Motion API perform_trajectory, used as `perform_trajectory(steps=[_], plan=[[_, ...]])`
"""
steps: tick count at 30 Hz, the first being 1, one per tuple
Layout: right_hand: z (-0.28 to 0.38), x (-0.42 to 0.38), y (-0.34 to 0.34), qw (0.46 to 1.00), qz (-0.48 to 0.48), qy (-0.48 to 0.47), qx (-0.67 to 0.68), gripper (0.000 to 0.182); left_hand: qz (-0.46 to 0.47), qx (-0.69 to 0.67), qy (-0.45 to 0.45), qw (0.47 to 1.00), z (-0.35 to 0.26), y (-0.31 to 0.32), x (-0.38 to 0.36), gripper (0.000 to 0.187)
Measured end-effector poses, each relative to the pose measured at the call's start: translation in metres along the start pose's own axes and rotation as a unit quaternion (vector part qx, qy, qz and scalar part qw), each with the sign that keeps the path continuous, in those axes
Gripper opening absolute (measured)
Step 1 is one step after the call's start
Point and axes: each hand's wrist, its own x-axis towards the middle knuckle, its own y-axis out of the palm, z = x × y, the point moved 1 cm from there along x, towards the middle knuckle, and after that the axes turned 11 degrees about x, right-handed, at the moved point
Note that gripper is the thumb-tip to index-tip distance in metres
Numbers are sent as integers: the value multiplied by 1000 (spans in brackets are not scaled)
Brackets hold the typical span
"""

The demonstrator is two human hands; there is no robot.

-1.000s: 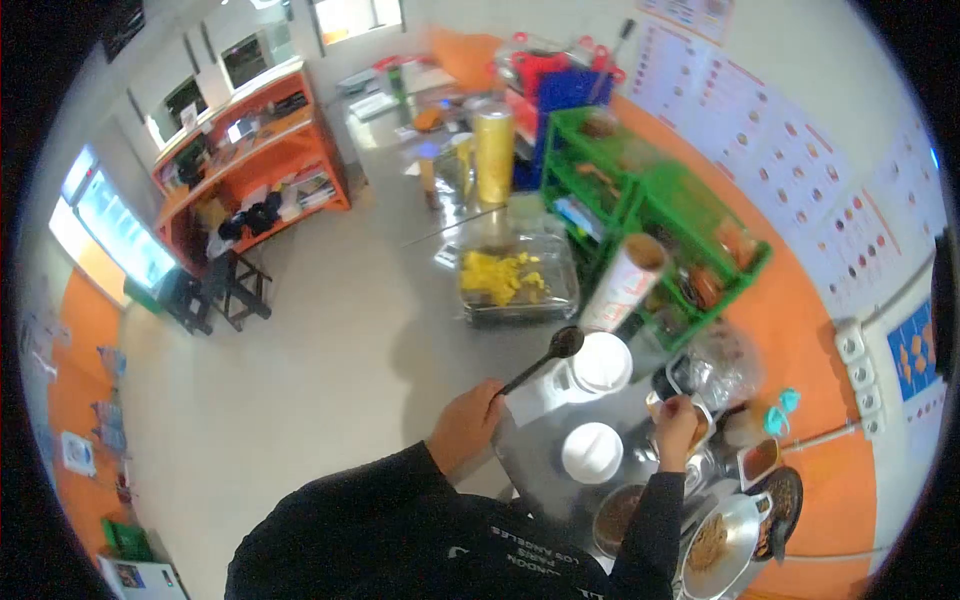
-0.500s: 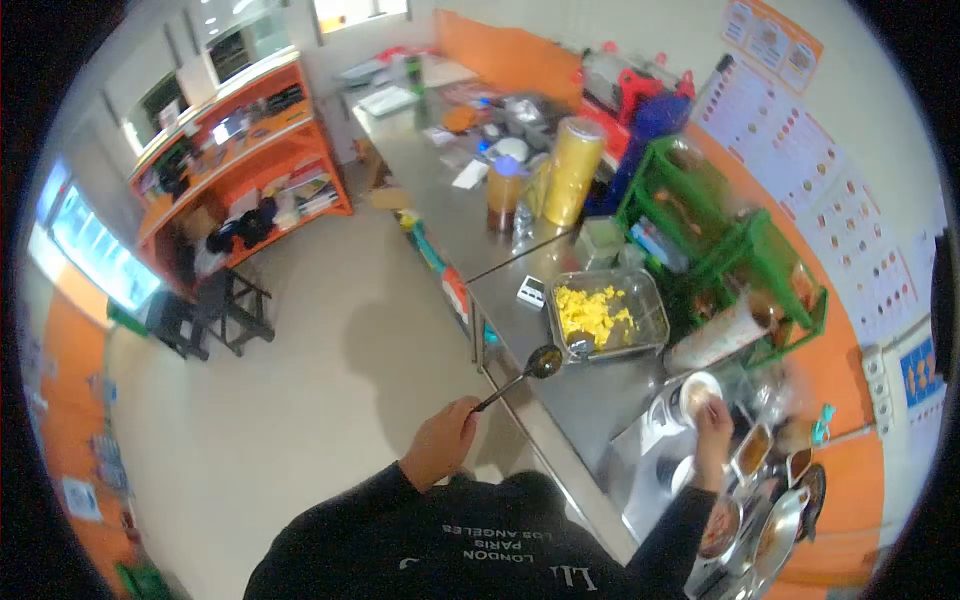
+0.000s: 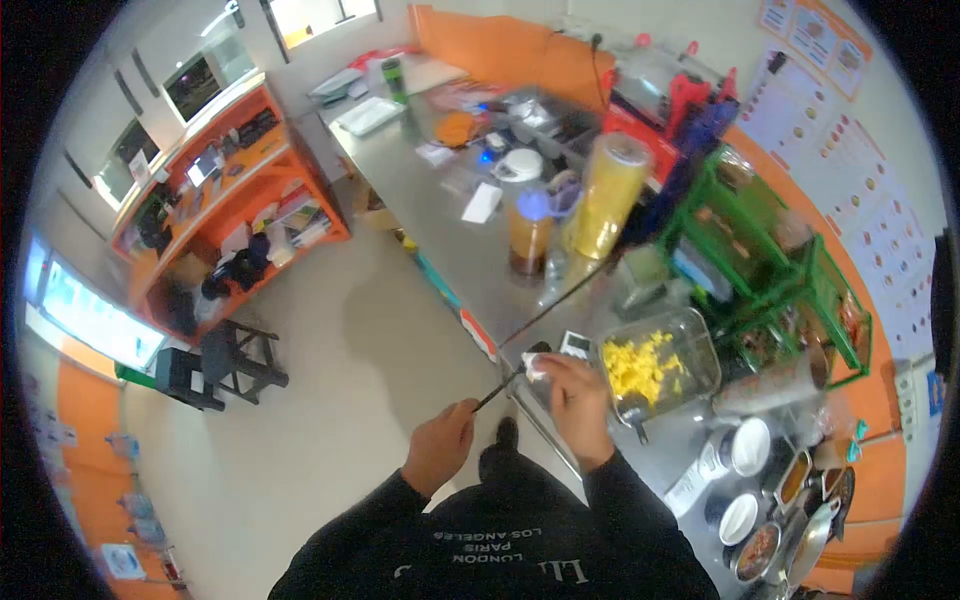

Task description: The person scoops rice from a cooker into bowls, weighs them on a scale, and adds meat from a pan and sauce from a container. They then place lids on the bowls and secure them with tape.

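Observation:
My left hand point(image 3: 440, 447) is closed around the dark handle of a ladle point(image 3: 494, 395), held over the counter's front edge. My right hand point(image 3: 582, 408) pinches a small white piece, perhaps tissue point(image 3: 535, 366), against the ladle's bowl end. That end is mostly hidden behind the fingers and the white piece. Just right of my right hand stands a glass container point(image 3: 705, 345) with yellow crumbled food point(image 3: 640, 368), which looks like scrambled egg. A spoon point(image 3: 634, 408) rests in its near corner. Beside it lies a small white device with a display point(image 3: 575, 344).
Two white bowls point(image 3: 750, 447) and pans of food point(image 3: 757, 553) sit at the counter's right end. Green baskets point(image 3: 760, 285) stand along the wall. Farther back are a yellow cylinder point(image 3: 612, 195) and a brown sauce bottle point(image 3: 530, 235). Stools point(image 3: 240, 360) stand on the floor.
My right hand has left the white bowl and moved left to the ladle, now with a white piece in its fingers. The left hand still grips the ladle. The view has shifted.

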Motion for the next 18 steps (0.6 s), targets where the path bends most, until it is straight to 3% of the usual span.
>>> perform_trajectory(steps=[5, 8, 9, 11, 12, 15, 18], plan=[[-28, 65, 59, 990, -6, -124, -62, 30, -8, -67, -57, 996, 42, -24, 69, 19], [-55, 104, 78, 993, 71, -94, -4, 28, 3, -156, -139, 978, 85, -34, 96, 18], [-68, 113, 89, 995, 61, -37, 72, 21, 16, -182, -170, 968, 100, -39, 104, 18], [-89, 130, 111, 959, 94, 184, 194, 19, 4, -227, -188, 956, 130, -46, 121, 20], [-100, 135, 122, 917, 106, 294, 247, 18, -2, -229, -199, 953, 145, -47, 129, 20], [-178, 134, 186, 793, 32, 497, 351, 19, -1, -251, -216, 944, 192, -50, 163, 20], [-192, 176, 220, 928, -18, 339, 150, 25, 35, -284, -216, 933, 245, -57, 209, 19]])
